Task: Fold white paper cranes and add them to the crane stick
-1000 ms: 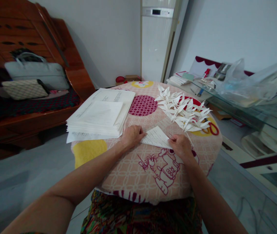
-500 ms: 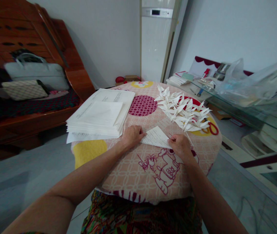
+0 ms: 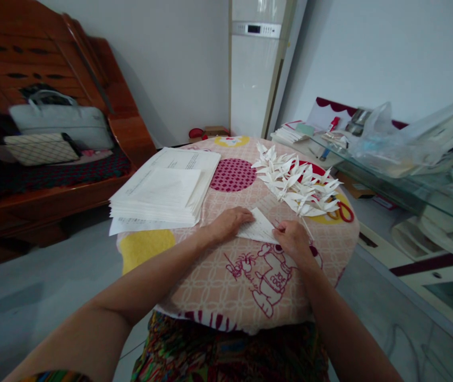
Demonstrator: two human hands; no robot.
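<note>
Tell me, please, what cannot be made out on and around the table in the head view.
Folded sheet, right corner: head view, hidden by the right hand.
Its left end: head view, hidden by the left hand.
Its writing: head view, too small and blurred.
What the red loop joins: head view, covered by folded paper pieces.

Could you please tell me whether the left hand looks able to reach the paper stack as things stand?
Probably yes: the paper stack lies close by, with nothing standing between, though the left hand is at the folded paper now.
</note>
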